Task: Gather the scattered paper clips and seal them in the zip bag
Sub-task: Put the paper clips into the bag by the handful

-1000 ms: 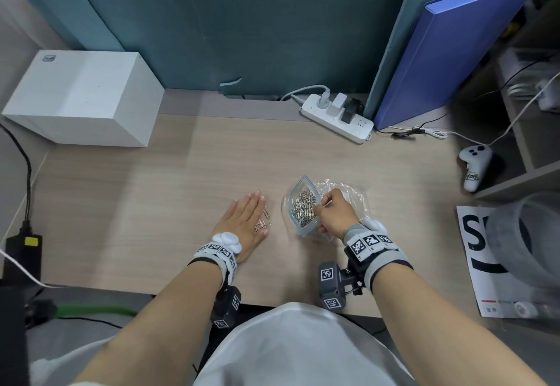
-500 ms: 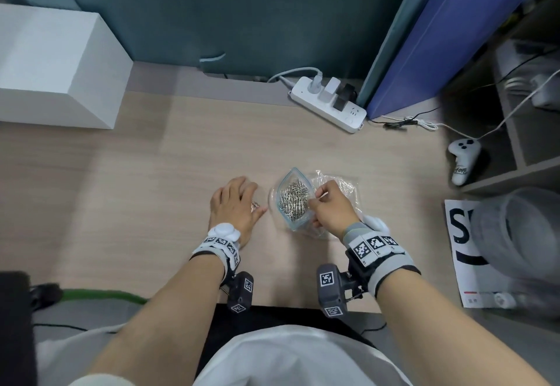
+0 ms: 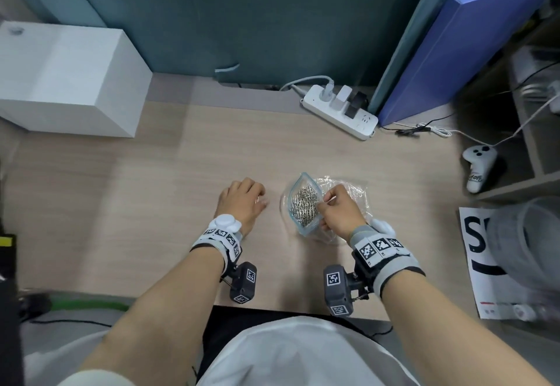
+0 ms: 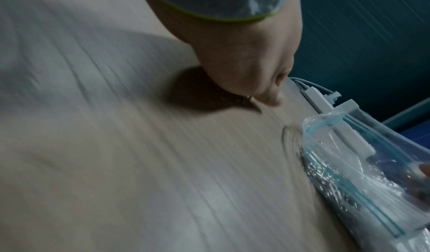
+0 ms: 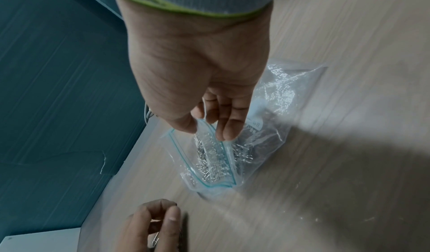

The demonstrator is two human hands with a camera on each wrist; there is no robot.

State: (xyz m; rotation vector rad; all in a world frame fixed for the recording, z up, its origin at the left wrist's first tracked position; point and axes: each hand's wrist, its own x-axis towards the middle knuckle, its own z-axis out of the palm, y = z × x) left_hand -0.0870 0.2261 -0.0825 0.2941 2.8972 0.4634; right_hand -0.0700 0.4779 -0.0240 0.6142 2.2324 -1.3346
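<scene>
A clear zip bag (image 3: 306,203) with a teal zip strip lies on the wooden desk (image 3: 151,219), its mouth open toward the left. Several silver paper clips (image 3: 304,200) fill it. My right hand (image 3: 325,203) pinches the bag's upper rim between thumb and fingers (image 5: 228,127), and the zip bag (image 5: 209,160) gapes below it. My left hand (image 3: 257,200) sits just left of the bag with its fingers curled in over loose paper clips (image 5: 155,239). In the left wrist view the paper clips (image 4: 232,97) peek out from under the hand, mostly hidden.
A white box (image 3: 69,82) stands at the back left. At the back right are a white power strip (image 3: 339,112) with plugs and a leaning blue board (image 3: 469,37). A white controller (image 3: 480,167), a printed sheet (image 3: 481,264) and a grey bin (image 3: 527,240) lie to the right.
My left hand lay flat over the loose clips; now its fingers are curled in around them. The right hand keeps its pinch on the bag's rim.
</scene>
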